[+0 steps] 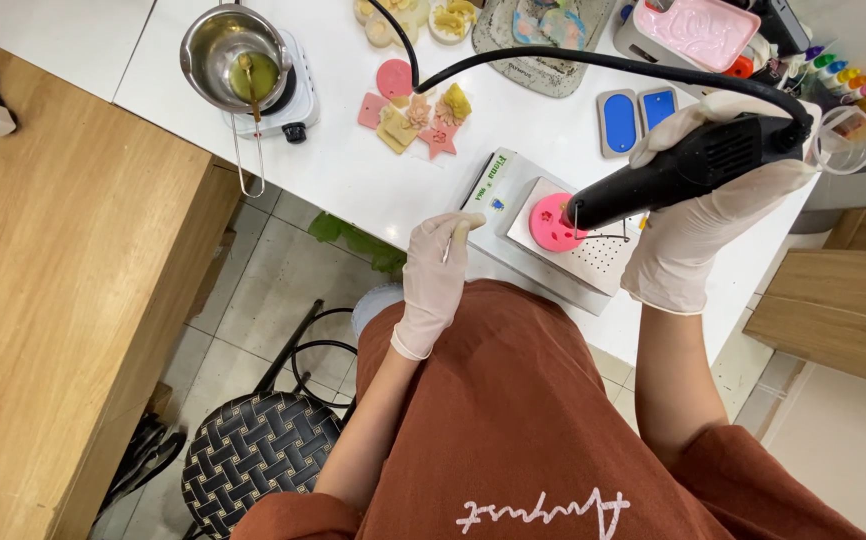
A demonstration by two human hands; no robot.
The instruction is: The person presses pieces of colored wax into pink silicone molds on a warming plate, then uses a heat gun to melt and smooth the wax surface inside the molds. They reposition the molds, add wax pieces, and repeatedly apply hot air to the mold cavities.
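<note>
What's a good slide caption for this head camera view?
Gloved right hand aims a black heat tool at a pink round piece on a white block, left hand holding a thin pick.

Lighting: bright, even, diffuse; source apparently overhead, no hard beam visible.
Shadows: soft and short; a faint one under the black heat tool point(693, 165) on the white desk point(353, 170), a darker patch below the desk's near edge over the floor tiles point(273, 290).
Glare: white desk near blown out toward its far left corner; bright highlights inside the steel pot point(233, 50); both white gloves lose surface detail.
Focus: sharp at centre; slight softness at the right gloved hand point(698, 215).
Distortion: wide-angle lens; wooden counter point(63, 300) and desk edges splay outward toward the frame corners.
</note>
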